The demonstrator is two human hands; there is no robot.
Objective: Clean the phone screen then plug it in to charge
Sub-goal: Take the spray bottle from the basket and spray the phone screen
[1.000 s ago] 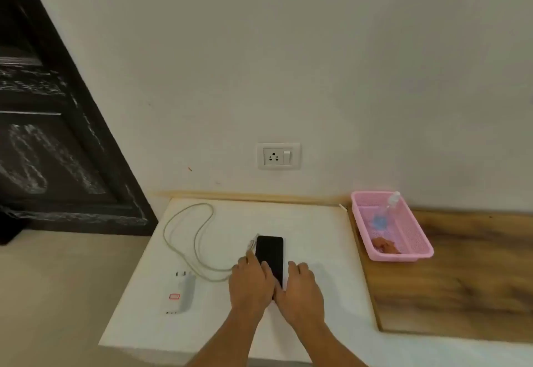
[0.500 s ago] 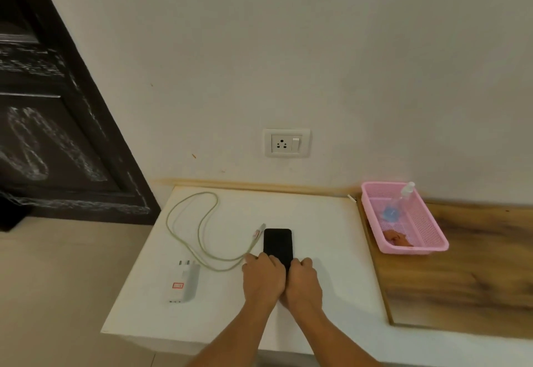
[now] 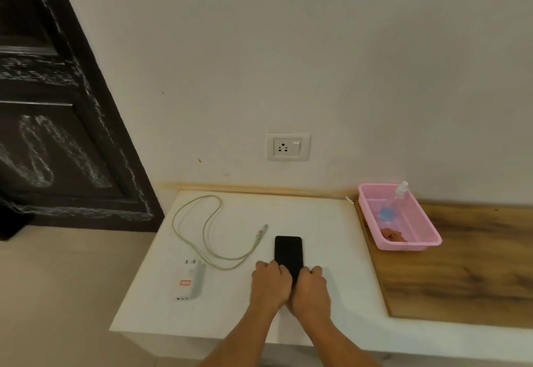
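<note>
A black phone [image 3: 288, 252] lies screen up on the white table [image 3: 323, 222]. My left hand [image 3: 269, 284] and my right hand [image 3: 311, 290] rest side by side over its near end, fingers curled on its edges. A pale green cable [image 3: 202, 222] loops on the table to the left, its free plug [image 3: 262, 232] just left of the phone. A white charger adapter [image 3: 190, 281] lies at the cable's other end. A wall socket [image 3: 287, 146] with a switch sits above the table.
A pink basket [image 3: 418, 244] stands at the right on a wooden surface [image 3: 476, 265], holding a clear spray bottle [image 3: 399, 196] and an orange-brown cloth [image 3: 390, 234]. A dark carved door [image 3: 52, 124] fills the left. The floor drops away left of the table.
Both hands have slid back toward the phone's near end and closed together, uncovering more of the screen. The camera view has shifted slightly.
</note>
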